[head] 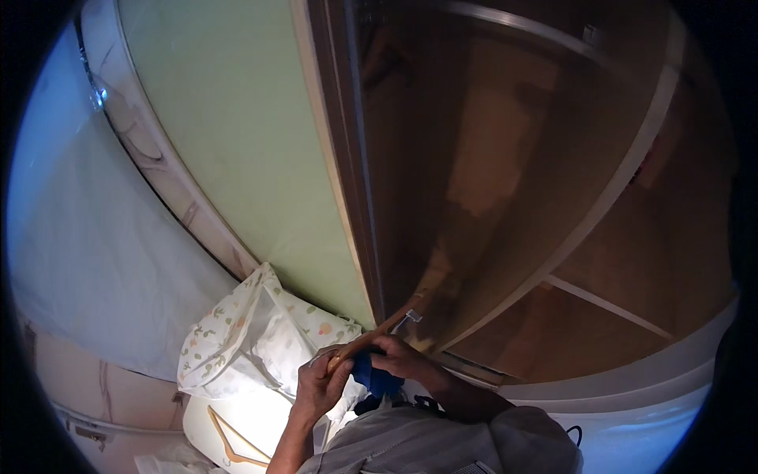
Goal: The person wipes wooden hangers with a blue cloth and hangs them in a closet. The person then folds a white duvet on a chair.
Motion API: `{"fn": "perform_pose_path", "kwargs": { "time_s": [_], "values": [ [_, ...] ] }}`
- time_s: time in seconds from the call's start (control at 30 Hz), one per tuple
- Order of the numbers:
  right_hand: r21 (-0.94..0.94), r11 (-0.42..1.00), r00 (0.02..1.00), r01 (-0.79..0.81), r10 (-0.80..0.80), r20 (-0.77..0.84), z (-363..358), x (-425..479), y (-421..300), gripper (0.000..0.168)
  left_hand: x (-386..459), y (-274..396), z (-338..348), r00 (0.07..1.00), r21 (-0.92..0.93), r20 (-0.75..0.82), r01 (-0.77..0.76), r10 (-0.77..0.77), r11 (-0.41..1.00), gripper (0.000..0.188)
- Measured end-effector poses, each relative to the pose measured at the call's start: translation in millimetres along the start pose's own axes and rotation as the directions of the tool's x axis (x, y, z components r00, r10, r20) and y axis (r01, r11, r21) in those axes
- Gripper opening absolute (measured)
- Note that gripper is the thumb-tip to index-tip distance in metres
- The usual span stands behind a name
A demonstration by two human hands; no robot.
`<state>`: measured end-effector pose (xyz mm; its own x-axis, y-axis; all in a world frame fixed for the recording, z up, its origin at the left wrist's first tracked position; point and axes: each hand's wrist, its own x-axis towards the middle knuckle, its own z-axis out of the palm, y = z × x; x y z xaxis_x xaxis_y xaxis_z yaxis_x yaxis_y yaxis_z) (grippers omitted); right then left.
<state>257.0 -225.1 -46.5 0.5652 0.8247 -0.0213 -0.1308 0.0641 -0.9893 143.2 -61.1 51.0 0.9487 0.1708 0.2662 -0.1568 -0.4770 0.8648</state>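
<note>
My left hand (320,382) grips the near end of a wooden clothes hanger (370,336), which points up and away to the right. Further along it, my right hand (395,357) holds the same hanger, with a blue cloth (376,377) hanging just below the fingers. A small pale metal or plastic piece (413,316) shows beside the hanger's far end; what it belongs to I cannot tell. Another wooden hanger (228,441) lies on a brightly lit white surface at the lower left.
A white fabric bag with a leaf and fruit print (222,332) stands left of my hands. Beyond it rises a pale green panel (237,118). Dark, glossy sliding door panels (509,178) with light metal frames fill the right side. A pale sheet (106,237) hangs at the left.
</note>
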Motion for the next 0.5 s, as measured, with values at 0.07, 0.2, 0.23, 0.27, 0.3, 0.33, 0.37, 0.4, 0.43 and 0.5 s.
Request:
{"fn": "perform_pose_path", "kwargs": {
  "time_s": [0.07,0.2,0.23,0.27,0.3,0.33,0.37,0.4,0.43,0.5],
  "values": [
    [0.000,1.000,0.999,0.010,-0.010,-0.037,-7.4,-5.7,3.5,0.039,4.5,1.5,1.5,1.000,-0.021,0.024,-0.016,0.016,1.000,0.024],
    [0.173,0.985,0.990,-0.004,0.029,-0.138,-4.6,-14.2,-14.8,0.040,9.7,0.7,1.2,0.997,-0.020,0.067,0.035,-0.034,0.999,0.024],
    [0.250,0.968,0.984,0.001,0.043,-0.172,-0.3,-17.0,-18.9,0.040,9.3,0.2,0.5,0.996,-0.019,0.078,0.052,-0.051,0.998,0.023],
    [0.290,0.955,0.983,0.063,-0.009,-0.185,3.3,-17.8,-10.7,0.037,7.0,-2.9,0.1,0.995,-0.053,0.084,0.052,-0.047,0.997,0.023],
    [0.348,0.935,0.978,0.064,0.010,-0.208,6.5,-20.0,-5.9,0.038,4.4,-7.4,-0.3,0.996,-0.094,0.080,0.044,-0.036,0.995,0.024],
    [0.406,0.911,0.973,0.068,0.029,-0.230,10.3,-22.8,-2.4,0.039,1.7,-10.2,-1.5,0.997,-0.133,0.077,0.037,-0.027,0.990,0.024],
    [0.462,0.884,0.967,0.075,0.049,-0.251,13.4,-24.8,-1.3,0.040,-0.8,-9.8,-2.7,0.998,-0.151,0.068,0.005,0.005,0.988,0.025],
    [0.537,0.838,0.963,0.094,0.061,-0.264,17.2,-26.9,-2.5,0.042,-5.1,-11.2,-2.0,0.998,-0.171,0.060,-0.017,0.028,0.985,0.026],
    [0.607,0.786,0.958,0.114,0.074,-0.275,21.2,-29.0,-5.5,0.043,-9.3,-13.1,-2.2,0.997,-0.190,0.052,-0.039,0.050,0.981,0.027],
    [0.695,0.703,0.946,0.151,0.101,-0.308,28.8,-34.9,-9.2,0.045,-14.7,-20.8,-0.7,0.997,-0.218,0.054,-0.050,0.063,0.975,0.025]
  ]
}}
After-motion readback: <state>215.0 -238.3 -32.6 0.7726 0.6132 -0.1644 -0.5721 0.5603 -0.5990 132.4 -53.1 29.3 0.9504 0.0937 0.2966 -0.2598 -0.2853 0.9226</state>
